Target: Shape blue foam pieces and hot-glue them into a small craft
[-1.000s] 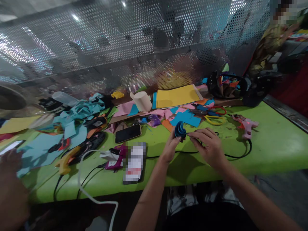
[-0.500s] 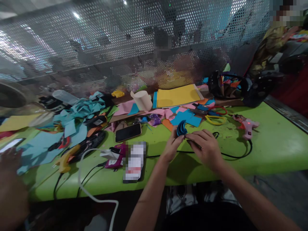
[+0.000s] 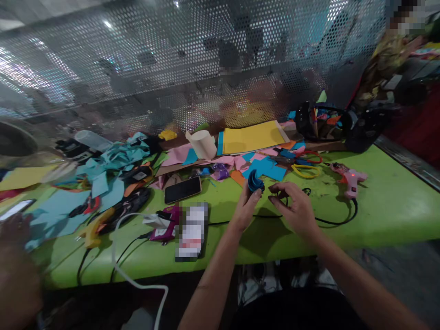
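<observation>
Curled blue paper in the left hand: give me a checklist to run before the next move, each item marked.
1. Curled blue paper held by the left hand: ok.
2. Right hand apart from the paper: ok, a gap shows.
3. Red light on the pink glue gun: ok, lit.
4. Black cord routed away from the hands: not ok, it runs beneath.
5. Layers stuck together: cannot tell.

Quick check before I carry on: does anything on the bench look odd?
Yes: the pink glue gun lies directly on the green tabletop with its red light lit and no stand visible. Teal paper scraps are heaped untidily toward the left. I see no clear damage to the blue paper piece in the left hand.
</observation>
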`<action>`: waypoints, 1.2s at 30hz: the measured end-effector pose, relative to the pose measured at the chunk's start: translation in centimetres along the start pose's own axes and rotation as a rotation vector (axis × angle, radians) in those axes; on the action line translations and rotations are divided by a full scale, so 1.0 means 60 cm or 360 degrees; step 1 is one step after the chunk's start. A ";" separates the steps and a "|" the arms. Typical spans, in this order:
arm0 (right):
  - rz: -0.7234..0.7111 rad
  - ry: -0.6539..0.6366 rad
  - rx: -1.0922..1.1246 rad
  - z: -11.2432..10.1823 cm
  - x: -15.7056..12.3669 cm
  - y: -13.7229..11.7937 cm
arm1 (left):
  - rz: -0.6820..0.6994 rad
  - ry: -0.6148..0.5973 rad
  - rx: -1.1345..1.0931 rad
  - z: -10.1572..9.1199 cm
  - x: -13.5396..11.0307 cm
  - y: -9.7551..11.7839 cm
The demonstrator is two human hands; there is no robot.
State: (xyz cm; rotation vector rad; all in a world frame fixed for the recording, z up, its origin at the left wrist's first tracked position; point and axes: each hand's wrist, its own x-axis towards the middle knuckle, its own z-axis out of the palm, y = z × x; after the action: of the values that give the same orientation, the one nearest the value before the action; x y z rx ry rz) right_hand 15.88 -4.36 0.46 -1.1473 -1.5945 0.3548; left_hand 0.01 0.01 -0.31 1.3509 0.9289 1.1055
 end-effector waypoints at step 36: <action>-0.0477 -0.0197 -0.0388 -0.051 0.006 0.013 | 0.0430 -0.0513 0.0796 0.003 0.019 0.013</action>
State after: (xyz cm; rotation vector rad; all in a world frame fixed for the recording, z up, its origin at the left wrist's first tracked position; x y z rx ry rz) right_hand 18.95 -4.67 1.21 -1.0607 -1.9275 0.0348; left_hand 0.43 0.96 0.62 2.0465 0.8261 0.8388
